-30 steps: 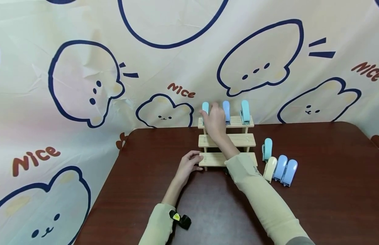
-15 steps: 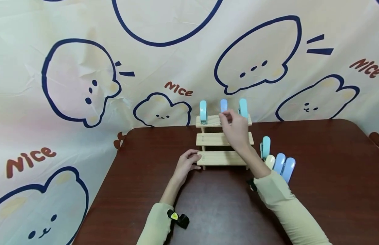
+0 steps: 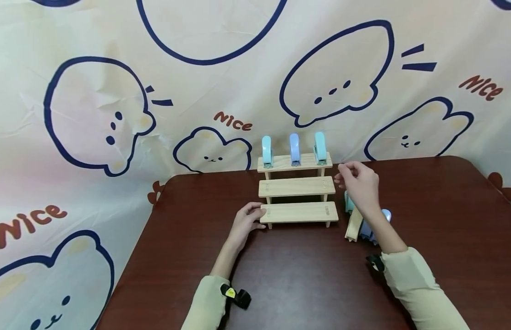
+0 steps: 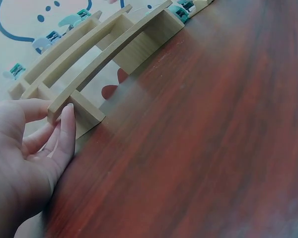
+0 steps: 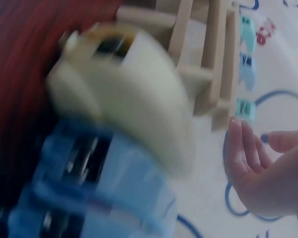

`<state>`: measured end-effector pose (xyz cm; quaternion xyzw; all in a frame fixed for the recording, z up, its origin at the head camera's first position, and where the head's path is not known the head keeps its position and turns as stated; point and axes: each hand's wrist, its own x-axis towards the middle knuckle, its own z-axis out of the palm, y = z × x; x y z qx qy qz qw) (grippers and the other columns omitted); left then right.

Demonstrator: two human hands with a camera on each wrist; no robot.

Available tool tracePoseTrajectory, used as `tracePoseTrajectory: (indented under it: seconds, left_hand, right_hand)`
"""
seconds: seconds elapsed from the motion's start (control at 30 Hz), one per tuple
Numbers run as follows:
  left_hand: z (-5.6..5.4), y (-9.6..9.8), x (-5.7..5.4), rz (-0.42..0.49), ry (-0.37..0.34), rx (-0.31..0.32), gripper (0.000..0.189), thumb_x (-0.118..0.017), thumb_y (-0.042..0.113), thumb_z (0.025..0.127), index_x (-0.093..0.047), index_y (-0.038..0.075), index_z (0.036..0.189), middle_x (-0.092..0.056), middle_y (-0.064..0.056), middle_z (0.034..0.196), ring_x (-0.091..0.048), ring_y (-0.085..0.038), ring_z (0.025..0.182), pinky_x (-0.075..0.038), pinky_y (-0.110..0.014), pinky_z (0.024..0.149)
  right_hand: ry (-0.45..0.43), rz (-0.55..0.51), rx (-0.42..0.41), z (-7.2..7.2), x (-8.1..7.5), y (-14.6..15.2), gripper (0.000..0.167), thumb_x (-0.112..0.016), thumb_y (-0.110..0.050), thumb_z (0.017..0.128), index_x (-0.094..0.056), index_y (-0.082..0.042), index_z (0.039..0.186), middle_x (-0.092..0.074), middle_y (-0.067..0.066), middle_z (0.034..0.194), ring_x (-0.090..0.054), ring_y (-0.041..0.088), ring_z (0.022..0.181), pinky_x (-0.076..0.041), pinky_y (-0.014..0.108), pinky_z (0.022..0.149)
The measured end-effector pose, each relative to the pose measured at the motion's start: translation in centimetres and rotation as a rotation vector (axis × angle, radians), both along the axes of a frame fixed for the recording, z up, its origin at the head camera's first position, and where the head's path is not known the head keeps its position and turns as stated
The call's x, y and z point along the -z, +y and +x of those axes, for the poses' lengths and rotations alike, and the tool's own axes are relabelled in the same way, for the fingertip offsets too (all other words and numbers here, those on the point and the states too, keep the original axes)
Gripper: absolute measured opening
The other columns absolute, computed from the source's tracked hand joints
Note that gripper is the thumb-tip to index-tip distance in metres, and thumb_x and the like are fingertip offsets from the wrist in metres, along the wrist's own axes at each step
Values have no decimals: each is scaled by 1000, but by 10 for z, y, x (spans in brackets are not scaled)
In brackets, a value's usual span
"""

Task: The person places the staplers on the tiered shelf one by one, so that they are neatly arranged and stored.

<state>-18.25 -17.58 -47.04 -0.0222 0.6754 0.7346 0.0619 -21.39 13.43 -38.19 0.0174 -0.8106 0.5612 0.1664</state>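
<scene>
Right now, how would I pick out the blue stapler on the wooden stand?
On the brown table stands a three-tiered wooden stand, held at one end by the left hand. Look to its top shelf, farthest back. The blue stapler is the middle of three there, the only blue one, between the left turquoise stapler and the right turquoise stapler.

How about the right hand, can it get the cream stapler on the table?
Probably yes. The right hand looks empty and near, and the right wrist view shows nothing covering the cream stapler, though a blue stapler sits close beside it.
</scene>
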Motion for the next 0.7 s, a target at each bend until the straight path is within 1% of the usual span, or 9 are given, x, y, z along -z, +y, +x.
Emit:
tracePoseTrajectory:
  seconds: [0.13, 0.3, 0.37, 0.47, 0.57, 0.7]
  left_hand:
    - [0, 0, 1, -3, -2, -11, 33, -66, 9, 99, -61, -6, 129, -64, -7, 105, -63, -16, 90, -61, -27, 67]
    - [0, 1, 2, -2, -2, 0, 34, -67, 10, 99, -61, -5, 129, -63, -7, 104, -62, -16, 91, -61, -27, 68]
    - [0, 1, 3, -2, -5, 1, 34, -67, 10, 99, -60, -5, 128, -63, -6, 103, -62, -16, 90, -60, -27, 68]
    - [1, 2, 3, 5, -11, -3, 33, -66, 10, 99, -60, -6, 128, -62, -6, 102, -61, -15, 88, -60, -27, 67]
    - [1, 2, 2, 7, -9, -5, 33, -66, 9, 99, -60, -6, 127, -62, -5, 102, -62, -15, 88, -60, -26, 67]
    - [0, 1, 1, 4, -5, -9, 33, -67, 9, 99, -61, -5, 127, -63, -6, 103, -62, -15, 89, -60, -26, 67]
  right_hand:
    - [-63, 7, 15, -3, 0, 18, 37, -57, -29, 107, -70, 4, 114, -75, 20, 92, -74, 15, 75, -63, 27, 68]
    - [-122, 11, 40, -7, 2, 35, 38, -58, -29, 107, -68, 7, 116, -75, 14, 90, -72, 8, 73, -62, 23, 68]
    - [-157, 22, 43, -7, 3, 40, 39, -59, -29, 107, -67, 8, 118, -74, 15, 94, -71, 5, 72, -62, 22, 68]
    - [-204, 40, 39, -8, 6, 44, 41, -59, -30, 107, -65, 8, 122, -73, 21, 102, -70, 5, 73, -61, 20, 68]
    - [-227, 44, 32, -9, 8, 47, 42, -59, -30, 107, -64, 7, 124, -71, 26, 109, -69, 4, 73, -61, 20, 69]
    - [-249, 38, 20, -11, 10, 50, 42, -59, -30, 107, -63, 8, 125, -69, 30, 113, -69, 4, 74, -62, 22, 71]
